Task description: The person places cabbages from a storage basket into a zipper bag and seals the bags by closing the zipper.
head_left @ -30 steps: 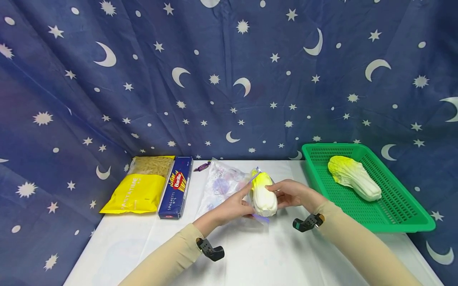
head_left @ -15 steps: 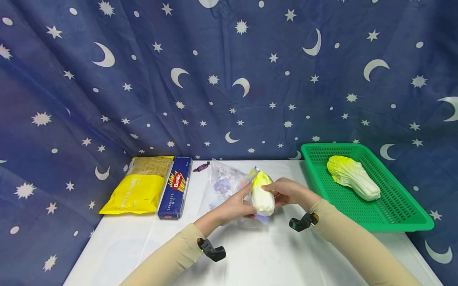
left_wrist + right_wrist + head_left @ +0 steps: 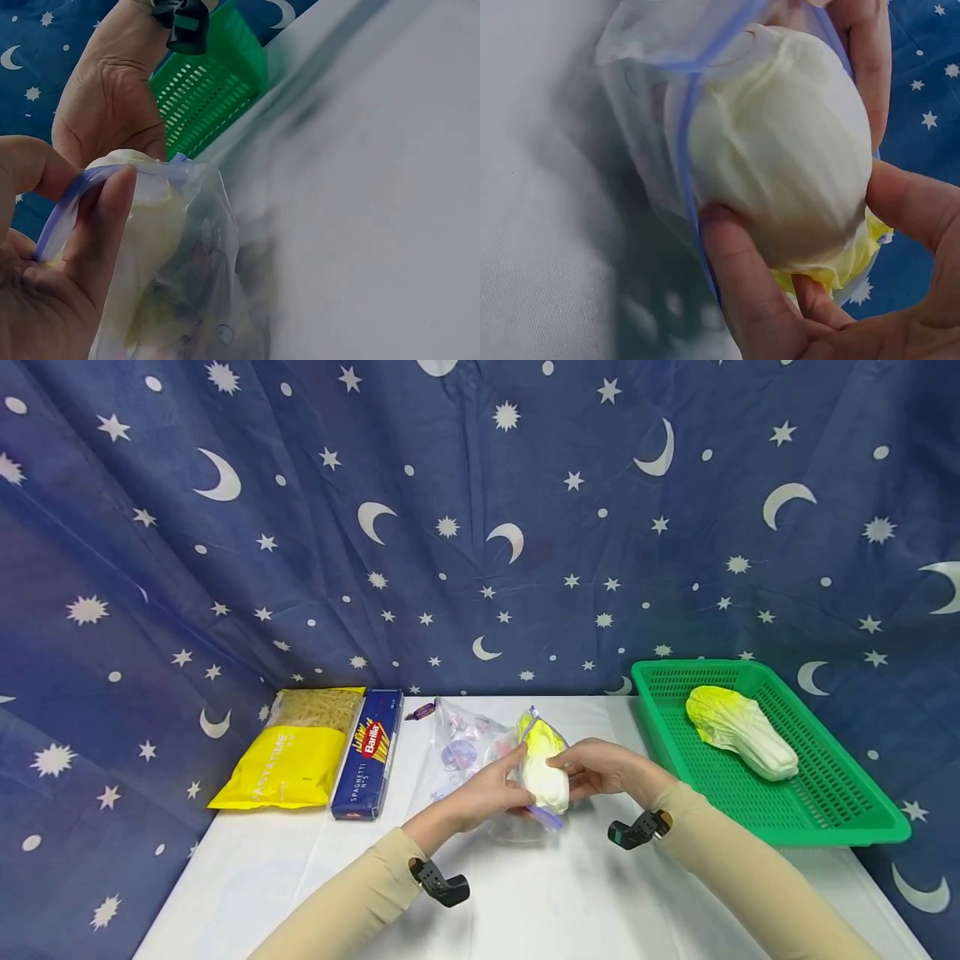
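My left hand (image 3: 483, 793) pinches the purple-zipped rim of a clear zip bag (image 3: 217, 247) with its thumb and fingers. In my right hand (image 3: 609, 768) is a toy napa cabbage (image 3: 543, 777), white at the base and yellow at the leaves. Fingers and thumb grip its sides in the right wrist view, where the white base (image 3: 787, 142) faces the camera. The cabbage lies in the bag's mouth, with the purple zip strips on both sides of it. Through the plastic, its body shows pale in the left wrist view. Printed patterns cover part of the bag.
A green basket (image 3: 832, 839) on the right holds another napa cabbage (image 3: 738, 731). To the left lie a yellow pasta bag (image 3: 296, 764) and a blue spaghetti box (image 3: 367, 756). A small purple-wrapped candy (image 3: 422, 711) lies behind the zip bag. A starry curtain hangs behind the white table.
The cabbage and my right hand have shifted slightly left, and the cabbage sits further into the bag's mouth. My left hand keeps its hold on the rim.
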`<move>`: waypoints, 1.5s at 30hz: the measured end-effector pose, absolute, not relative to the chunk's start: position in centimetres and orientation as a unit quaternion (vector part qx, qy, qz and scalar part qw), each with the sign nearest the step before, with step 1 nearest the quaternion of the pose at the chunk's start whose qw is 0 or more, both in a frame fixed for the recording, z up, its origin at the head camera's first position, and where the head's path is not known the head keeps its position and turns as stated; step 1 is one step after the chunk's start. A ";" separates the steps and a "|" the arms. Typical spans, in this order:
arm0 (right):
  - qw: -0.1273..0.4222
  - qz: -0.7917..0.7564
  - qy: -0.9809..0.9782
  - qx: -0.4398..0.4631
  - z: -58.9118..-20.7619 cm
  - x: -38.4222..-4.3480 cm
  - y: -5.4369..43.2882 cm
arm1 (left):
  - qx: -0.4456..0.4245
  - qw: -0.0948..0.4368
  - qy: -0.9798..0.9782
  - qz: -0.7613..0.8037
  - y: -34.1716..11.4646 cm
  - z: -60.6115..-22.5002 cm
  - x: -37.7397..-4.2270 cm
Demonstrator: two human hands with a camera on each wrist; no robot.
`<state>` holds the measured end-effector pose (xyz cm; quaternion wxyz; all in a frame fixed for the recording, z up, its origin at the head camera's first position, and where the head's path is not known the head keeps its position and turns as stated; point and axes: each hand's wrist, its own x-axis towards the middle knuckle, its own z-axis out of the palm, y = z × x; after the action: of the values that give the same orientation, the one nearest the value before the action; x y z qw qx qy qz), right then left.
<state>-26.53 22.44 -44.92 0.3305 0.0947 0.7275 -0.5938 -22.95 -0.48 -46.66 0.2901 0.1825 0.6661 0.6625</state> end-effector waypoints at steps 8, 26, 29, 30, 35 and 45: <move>0.300 -0.542 0.783 0.061 -44.5 -26.2 21.3 | 0.168 0.297 0.650 0.680 -0.9 -46.4 -23.4; 0.123 -0.546 0.827 0.049 -45.6 -24.7 24.1 | 0.148 0.291 0.643 0.693 -1.5 -46.7 -23.6; 0.139 -0.585 0.797 0.052 -46.8 -23.8 23.8 | 0.151 0.291 0.643 0.692 -1.5 -46.6 -23.5; 0.140 -0.596 0.789 0.051 -47.2 -23.5 23.7 | 0.152 0.291 0.643 0.692 -1.5 -46.6 -23.5; 0.116 -0.616 0.777 0.060 -48.6 -22.6 22.7 | 0.150 0.290 0.646 0.690 -1.6 -46.5 -23.4; 0.064 -0.604 0.793 0.057 -48.6 -22.3 21.8 | 0.151 0.283 0.679 0.660 -1.8 -45.9 -23.3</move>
<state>-22.34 21.82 -48.57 0.0644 0.0574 0.7925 -0.6037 -23.27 -1.79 -45.90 0.2832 0.1510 0.6791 0.6602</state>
